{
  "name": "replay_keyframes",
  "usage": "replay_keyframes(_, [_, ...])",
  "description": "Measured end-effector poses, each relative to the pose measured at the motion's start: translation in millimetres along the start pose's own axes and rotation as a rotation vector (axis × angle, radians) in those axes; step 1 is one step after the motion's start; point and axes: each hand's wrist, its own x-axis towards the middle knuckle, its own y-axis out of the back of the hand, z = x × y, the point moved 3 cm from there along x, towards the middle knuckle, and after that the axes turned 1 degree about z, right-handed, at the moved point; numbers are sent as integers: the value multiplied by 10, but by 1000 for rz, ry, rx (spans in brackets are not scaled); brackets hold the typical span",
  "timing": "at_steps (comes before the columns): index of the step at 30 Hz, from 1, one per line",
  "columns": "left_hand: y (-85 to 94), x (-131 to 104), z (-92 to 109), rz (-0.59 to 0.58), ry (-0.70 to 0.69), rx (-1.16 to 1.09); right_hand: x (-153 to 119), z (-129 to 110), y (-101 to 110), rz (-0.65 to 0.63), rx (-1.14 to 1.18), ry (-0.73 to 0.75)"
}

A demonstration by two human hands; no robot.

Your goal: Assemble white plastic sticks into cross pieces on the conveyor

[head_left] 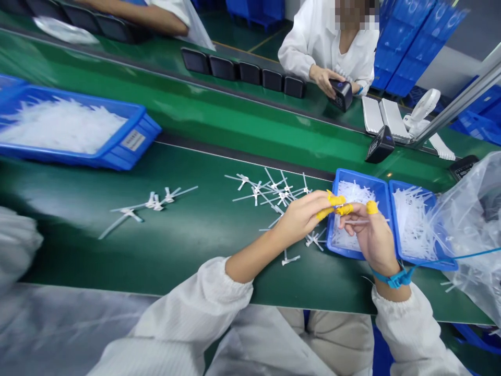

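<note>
Yellow finger cots cover the tips of several of my fingers. My left hand (301, 214) is closed, its fingertips pinched together over the front blue bin (332, 245). What it pinches is too small to make out. Meeting it from the right, my right hand (376, 237) is closed on a thin translucent tube (360, 222), and a blue wrist strap (397, 279) circles that wrist. White tubed fittings (284, 196) lie in a loose pile beside my left hand. One fitting (289, 259) rests nearer the bench edge.
A second blue bin (446, 262) of thin tubes stands at right, beside a clear plastic bag (473, 224). At left are more fittings (156, 201) and a large blue bin (139, 128). Across the green conveyor (235, 112), a co-worker (324, 47) handles a black device (340, 95).
</note>
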Motion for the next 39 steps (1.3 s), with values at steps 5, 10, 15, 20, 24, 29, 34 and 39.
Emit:
replay_keyframes(5, [-20,-5,-5,24,1,-27,8,-37,-20,-33,-54,-11])
replay_keyframes(10, [-55,-17,-53,32,399,-209,13,-45,7,43,-25,48])
replay_keyframes(15, [-185,-41,-73,69,648,-531,-2,-36,33,155,10,99])
replay_keyframes(20, [-292,-62,-71,83,708,-705,-7,-10,14,46,-89,66])
replay_keyframes(24, [-325,-86,-75,70,742,-758,-3,0,37,54,-98,65])
replay_keyframes(29, [-337,-102,-77,90,770,-735,-3,7,41,46,-120,52])
replay_keyframes(34, [-309,-81,-82,169,800,-722,-2,-14,62,121,-153,71])
replay_keyframes(39, [-307,-79,-83,247,851,-817,5,-26,50,127,-132,71])
